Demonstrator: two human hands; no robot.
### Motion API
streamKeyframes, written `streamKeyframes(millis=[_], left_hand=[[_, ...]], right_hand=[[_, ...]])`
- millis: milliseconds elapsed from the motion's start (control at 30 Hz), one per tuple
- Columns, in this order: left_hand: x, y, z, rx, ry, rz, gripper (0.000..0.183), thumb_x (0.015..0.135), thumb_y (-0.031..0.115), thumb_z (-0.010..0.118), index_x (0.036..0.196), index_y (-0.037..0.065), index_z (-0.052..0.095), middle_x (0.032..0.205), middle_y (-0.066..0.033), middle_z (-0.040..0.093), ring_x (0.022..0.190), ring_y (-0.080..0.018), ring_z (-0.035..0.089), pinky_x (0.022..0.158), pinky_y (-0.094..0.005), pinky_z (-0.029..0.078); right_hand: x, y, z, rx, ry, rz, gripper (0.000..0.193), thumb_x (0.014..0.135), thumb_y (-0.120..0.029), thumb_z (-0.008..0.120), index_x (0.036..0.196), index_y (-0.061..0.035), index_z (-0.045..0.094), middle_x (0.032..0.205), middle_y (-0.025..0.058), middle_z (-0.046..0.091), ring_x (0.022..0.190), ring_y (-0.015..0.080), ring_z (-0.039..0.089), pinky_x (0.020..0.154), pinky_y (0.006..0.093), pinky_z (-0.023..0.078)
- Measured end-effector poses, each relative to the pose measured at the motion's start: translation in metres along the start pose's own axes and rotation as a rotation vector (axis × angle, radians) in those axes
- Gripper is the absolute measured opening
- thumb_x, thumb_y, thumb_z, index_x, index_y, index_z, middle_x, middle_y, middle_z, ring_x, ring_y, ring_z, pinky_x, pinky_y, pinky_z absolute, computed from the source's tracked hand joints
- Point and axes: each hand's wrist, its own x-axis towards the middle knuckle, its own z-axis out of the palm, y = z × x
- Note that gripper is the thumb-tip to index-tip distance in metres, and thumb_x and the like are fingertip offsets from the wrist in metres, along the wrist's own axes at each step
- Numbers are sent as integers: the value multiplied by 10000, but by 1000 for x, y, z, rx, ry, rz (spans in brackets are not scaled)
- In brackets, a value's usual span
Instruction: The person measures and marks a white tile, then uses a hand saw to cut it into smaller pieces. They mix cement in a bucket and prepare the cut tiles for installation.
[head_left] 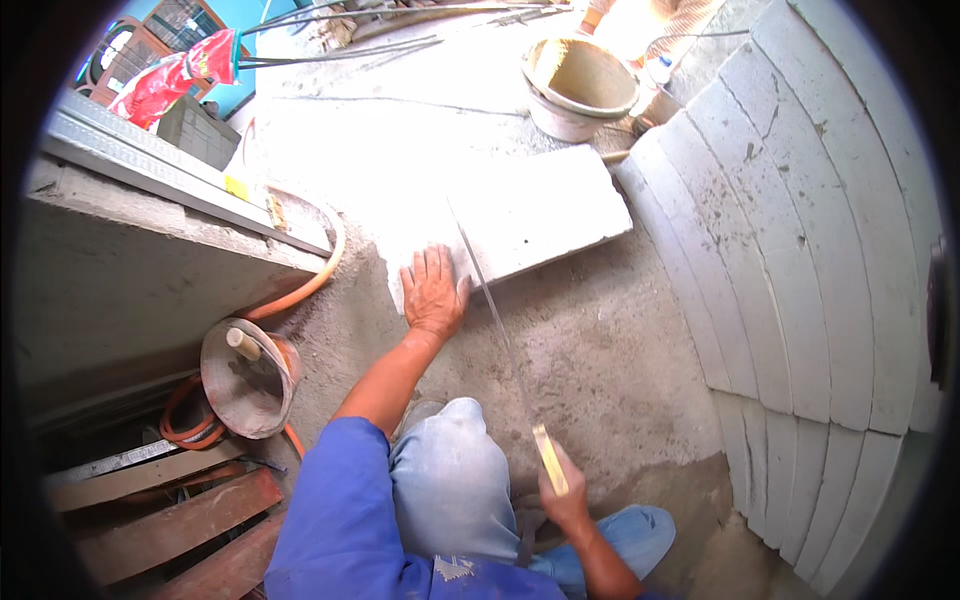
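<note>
A pale, light-coloured building block point(565, 205) lies on the dusty floor in front of me, its far left part washed out by glare. My left hand point(434, 295) rests on its near left part, fingers stretched out and palm down. In my right hand point(570, 497), near my right knee, is the yellowish handle of a handsaw point(503, 335), the fingers wrapped round it. The long thin blade points forward and slightly left, crossing the block's near edge just right of my left hand. How deep it sits in the block, I cannot tell.
Stacked pale blocks point(770, 230) line the right side. Beyond the block stands a mortar-stained bucket point(580, 90). At left are another bucket point(250, 385) with a wooden handle in it, an orange hose point(310, 285), a ledge carrying metal profiles point(170, 160), and wooden boards point(185, 515).
</note>
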Motion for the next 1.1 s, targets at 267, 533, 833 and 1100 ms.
streamKeyframes(millis=[267, 533, 833, 1100], left_hand=[[-6, -17, 13, -37, 20, 12, 734, 1022, 513, 409, 1577, 45, 302, 1658, -130, 248, 1518, -353, 221, 1215, -560, 152], [1, -3, 17, -36, 52, 21, 708, 1035, 503, 364, 1574, 49, 304, 1654, -131, 262, 1517, -342, 246, 1222, -558, 164], [14, -12, 10, -73, 74, 0, 720, 1037, 526, 316, 1581, 55, 290, 1652, -127, 270, 1528, -324, 226, 1237, -546, 140], [-1, -21, 13, -136, 91, -1, 709, 1041, 501, 331, 1581, 43, 282, 1655, -132, 258, 1541, -318, 185, 1243, -530, 121]], right_hand=[[104, -11, 57, 75, 23, -89, 557, 818, -4, 584, 1374, -19, 567, 1205, 262, 662, 1120, 407, 649, 912, 405, 543], [25, 8, 3, -77, -85, 3, 525, 874, 7, 592, 1397, 18, 545, 1256, 251, 667, 1177, 311, 669, 955, 390, 545], [-5, 4, 8, -39, -32, -43, 507, 869, 22, 613, 1369, 79, 549, 1318, 240, 643, 1156, 305, 666, 996, 384, 513], [116, -25, 69, -173, -20, -97, 534, 806, 37, 576, 1339, 66, 572, 963, 203, 689, 844, 286, 687, 792, 386, 541]])
